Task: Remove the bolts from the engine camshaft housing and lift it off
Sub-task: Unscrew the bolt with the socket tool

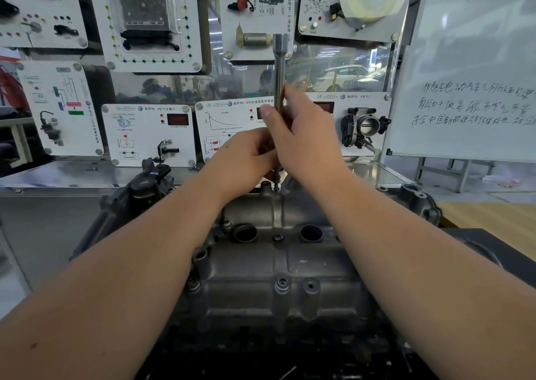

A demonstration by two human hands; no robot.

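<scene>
Nearest us, the grey cast-metal camshaft housing [278, 263], long axis left to right. At its far edge a long steel socket extension [280, 72] stands upright, right hand [301, 136] and left hand [246, 159] both curled round it.

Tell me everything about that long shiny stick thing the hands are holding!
The long metal tool is a slim, silvery rod that looks like steel, with a wider socket-like end on top. It stands upright. The right hand grips its middle, the left hand holds lower down. Its thin tip reaches the far edge of the grey camshaft housing.
</scene>
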